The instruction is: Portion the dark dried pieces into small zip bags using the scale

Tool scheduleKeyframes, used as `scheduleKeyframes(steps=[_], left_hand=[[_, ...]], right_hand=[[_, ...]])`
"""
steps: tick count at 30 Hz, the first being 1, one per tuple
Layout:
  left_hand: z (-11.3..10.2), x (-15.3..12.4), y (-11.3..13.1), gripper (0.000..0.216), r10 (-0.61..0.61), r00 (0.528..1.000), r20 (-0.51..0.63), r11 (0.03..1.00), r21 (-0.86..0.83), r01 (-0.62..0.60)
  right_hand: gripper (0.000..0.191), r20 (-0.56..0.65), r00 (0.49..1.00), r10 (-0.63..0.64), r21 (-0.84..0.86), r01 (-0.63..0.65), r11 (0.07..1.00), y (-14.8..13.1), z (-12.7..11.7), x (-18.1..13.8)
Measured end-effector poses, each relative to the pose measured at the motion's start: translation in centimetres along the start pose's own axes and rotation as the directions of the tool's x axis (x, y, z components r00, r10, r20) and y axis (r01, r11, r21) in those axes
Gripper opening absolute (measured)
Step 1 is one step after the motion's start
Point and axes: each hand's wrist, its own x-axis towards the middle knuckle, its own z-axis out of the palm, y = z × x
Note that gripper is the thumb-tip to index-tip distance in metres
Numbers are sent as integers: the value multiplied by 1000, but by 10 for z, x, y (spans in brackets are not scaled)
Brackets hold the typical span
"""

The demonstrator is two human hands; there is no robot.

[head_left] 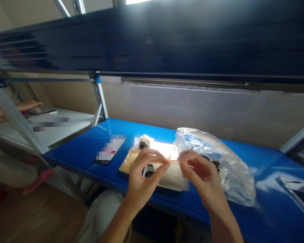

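My left hand (147,172) and my right hand (200,170) face each other over the blue table, thumbs against fingertips. Between them they pinch a thin, pale pinkish strip (174,162), stretched level; its exact kind cannot be made out. Below the fingers lies a brightly lit whitish sheet or packet (171,179). A flat yellowish packet (129,160) is just left of my left hand, and a small clear bag with dark contents (144,141) sits behind it. Beside my right hand, a large clear plastic bag (233,179) lies open, dark stringy material (212,162) near its mouth.
The blue tabletop (78,155) carries a phone (110,150) on the left and another phone (297,192) at the right edge. A dark blue shelf beam (152,44) crosses overhead. Another person's hand (27,106) is over a white table (73,118) at far left.
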Motion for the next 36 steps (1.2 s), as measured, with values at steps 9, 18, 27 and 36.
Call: scheduleKeyframes(steps=[9, 18, 27, 36], left_hand=[[0, 0, -1, 5, -29, 999, 23, 998, -51, 30], [-1, 1, -4, 6, -33, 999, -3, 997, -76, 32], [-1, -4, -3, 12, -20, 1000, -12, 990, -136, 18], [-1, -7, -7, 10, -89, 996, -25, 984, -158, 84]], right_hand=[[21, -148, 988, 50, -20, -54, 998, -2, 9, -2], [13, -51, 998, 28, -23, -30, 999, 3, 4, -2], [13, 2, 999, 41, 28, -41, 999, 1, 6, -3], [11, -35, 999, 31, -22, -32, 999, 2, 5, -1]])
